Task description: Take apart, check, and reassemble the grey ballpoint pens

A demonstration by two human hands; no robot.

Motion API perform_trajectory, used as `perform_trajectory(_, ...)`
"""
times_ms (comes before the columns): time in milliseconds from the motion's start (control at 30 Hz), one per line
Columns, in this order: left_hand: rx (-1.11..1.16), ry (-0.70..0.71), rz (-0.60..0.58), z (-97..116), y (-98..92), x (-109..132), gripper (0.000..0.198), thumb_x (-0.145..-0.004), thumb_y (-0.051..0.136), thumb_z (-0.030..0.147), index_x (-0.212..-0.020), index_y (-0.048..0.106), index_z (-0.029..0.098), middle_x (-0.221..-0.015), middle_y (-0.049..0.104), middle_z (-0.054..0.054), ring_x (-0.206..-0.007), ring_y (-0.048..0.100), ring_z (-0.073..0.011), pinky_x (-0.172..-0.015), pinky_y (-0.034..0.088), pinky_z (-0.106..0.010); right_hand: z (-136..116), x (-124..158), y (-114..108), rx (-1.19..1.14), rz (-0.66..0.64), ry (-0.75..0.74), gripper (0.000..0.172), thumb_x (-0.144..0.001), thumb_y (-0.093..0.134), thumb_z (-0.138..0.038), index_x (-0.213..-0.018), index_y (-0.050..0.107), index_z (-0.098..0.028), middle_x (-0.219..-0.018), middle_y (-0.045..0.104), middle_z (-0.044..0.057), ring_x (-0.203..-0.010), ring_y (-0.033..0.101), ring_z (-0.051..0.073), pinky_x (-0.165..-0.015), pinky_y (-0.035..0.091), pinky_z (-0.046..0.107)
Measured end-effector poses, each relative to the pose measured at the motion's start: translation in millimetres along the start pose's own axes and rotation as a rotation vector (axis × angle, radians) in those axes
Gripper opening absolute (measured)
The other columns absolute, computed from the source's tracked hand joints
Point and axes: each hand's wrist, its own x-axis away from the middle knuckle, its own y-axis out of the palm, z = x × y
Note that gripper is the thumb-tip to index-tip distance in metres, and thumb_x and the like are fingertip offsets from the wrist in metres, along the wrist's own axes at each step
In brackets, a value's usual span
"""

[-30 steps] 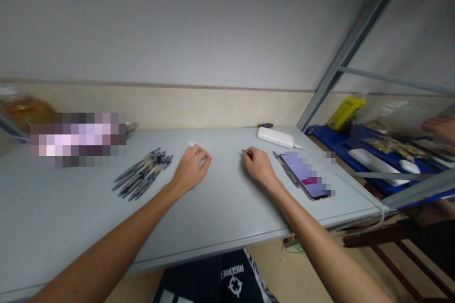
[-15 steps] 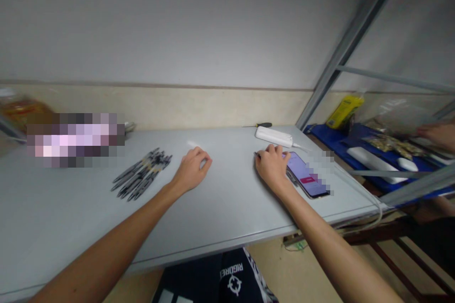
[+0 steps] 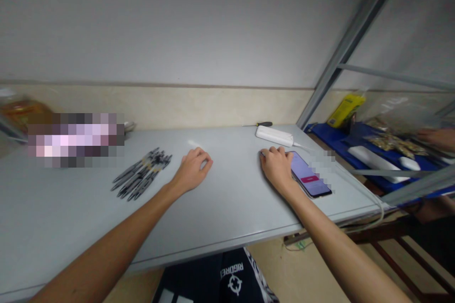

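Observation:
My left hand [image 3: 194,169] rests on the grey tabletop [image 3: 227,213], its fingers curled in and thumb close to the index finger, with nothing showing in them. To its left lies a loose bunch of grey and black pens [image 3: 142,174], side by side at a slant. My right hand [image 3: 277,166] is closed, palm down, against the left edge of a lit phone [image 3: 309,175]. A small dark tip shows by its fingertips; the rest of what is under the fingers is hidden.
Behind the phone lie a white power strip [image 3: 274,136] with a cord and a screwdriver [image 3: 265,124]. A metal frame post [image 3: 320,85] stands at right. Beyond it, a blue surface holds a yellow packet [image 3: 346,110], small gold-coloured pieces [image 3: 393,144] and another person's hand [image 3: 439,138].
My right hand has shifted slightly right, towards the phone, covering the dark pen-like item seen beside it before. My left hand and the bunch of pens stay about where they were.

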Motion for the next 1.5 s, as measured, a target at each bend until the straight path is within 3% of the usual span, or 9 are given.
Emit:
perform_trajectory(167, -0.014, 0.007, -0.010, -0.7, 0.9, 0.8, 0.025, -0.087, 0.041, 0.034, -0.086, 0.061, 0.019, -0.093, 0.057, -0.005, -0.094, 0.050, -0.0215, -0.086, 0.039, -0.040, 6.2, -1.3, 2.4, 0.003, 0.003, -0.059, 0.026, -0.088, 0.042, -0.022, -0.099, 0.066, -0.018, -0.094, 0.063, 0.014, -0.093, 0.046, 0.029, -0.073, 0.024, 0.039)
perform_trajectory(600, -0.033, 0.009, -0.030, 0.6, -0.3, 1.4, 0.024, -0.087, 0.041, 0.034, -0.087, 0.061, 0.021, -0.095, 0.057, -0.005, -0.094, 0.050, -0.0223, -0.084, 0.038, -0.040, 15.6, -3.0, 1.3, 0.063, 0.051, -0.040, 0.024, -0.087, 0.044, -0.022, -0.092, 0.067, -0.016, -0.099, 0.059, 0.014, -0.094, 0.042, 0.028, -0.071, 0.024, 0.038)
perform_trajectory(733, -0.039, 0.001, -0.039, 1.9, -1.2, 1.3, 0.024, -0.087, 0.041, 0.034, -0.086, 0.061, 0.021, -0.096, 0.057, -0.005, -0.095, 0.050, -0.0226, -0.084, 0.038, -0.041, 6.0, 2.8, -7.9, 0.053, 0.070, -0.065, 0.023, -0.087, 0.044, -0.016, -0.092, 0.066, -0.015, -0.098, 0.059, 0.014, -0.093, 0.042, 0.028, -0.071, 0.024, 0.038)
perform_trajectory(800, -0.049, 0.002, -0.046, 2.2, -1.4, 1.3, 0.024, -0.087, 0.041, 0.034, -0.087, 0.061, 0.020, -0.096, 0.057, -0.005, -0.095, 0.049, -0.0227, -0.084, 0.037, -0.041, -11.4, 14.5, -14.7, 0.006, 0.075, -0.179, 0.021, -0.087, 0.044, -0.014, -0.091, 0.065, -0.015, -0.094, 0.059, 0.012, -0.090, 0.043, 0.025, -0.072, 0.025, 0.037)
perform_trajectory(933, -0.092, 0.012, -0.045, 3.3, -1.9, 2.3, 0.024, -0.087, 0.041, 0.034, -0.089, 0.060, 0.021, -0.096, 0.058, -0.005, -0.097, 0.048, -0.0230, -0.084, 0.038, -0.041, -55.0, 43.1, -24.0, -0.233, -0.001, -0.621, 0.018, -0.089, 0.045, -0.018, -0.088, 0.063, -0.017, -0.088, 0.058, 0.008, -0.084, 0.044, 0.020, -0.071, 0.028, 0.033)
perform_trajectory(1000, -0.155, 0.013, -0.037, 5.6, -3.4, 3.5, 0.023, -0.087, 0.040, 0.031, -0.090, 0.060, 0.021, -0.097, 0.057, -0.006, -0.097, 0.048, -0.0238, -0.083, 0.038, -0.040, -69.0, 50.1, -24.8, -0.350, -0.018, -0.678, 0.018, -0.088, 0.045, -0.018, -0.090, 0.063, -0.016, -0.089, 0.057, 0.008, -0.084, 0.045, 0.018, -0.070, 0.030, 0.031)
perform_trajectory(1233, -0.569, -0.194, 0.062, 13.6, -14.8, 9.0, 0.027, -0.079, 0.040, 0.012, -0.098, 0.059, 0.016, -0.102, 0.054, -0.016, -0.101, 0.043, -0.0323, -0.078, 0.036, -0.048, -70.5, 26.9, -15.4, -0.550, -0.058, -0.636, 0.018, -0.084, 0.050, -0.015, -0.093, 0.065, -0.017, -0.087, 0.056, 0.007, -0.084, 0.049, 0.017, -0.074, 0.037, 0.029)
perform_trajectory(1500, -0.674, -0.309, 0.056, 3.2, -19.3, 9.7, 0.034, -0.080, 0.032, 0.008, -0.100, 0.059, 0.013, -0.100, 0.054, -0.019, -0.098, 0.045, -0.0340, -0.075, 0.036, -0.053, -65.0, -0.1, 5.0, -0.653, -0.038, -0.518, 0.019, -0.083, 0.049, -0.011, -0.089, 0.066, -0.015, -0.083, 0.058, 0.006, -0.085, 0.051, 0.016, -0.079, 0.038, 0.028)
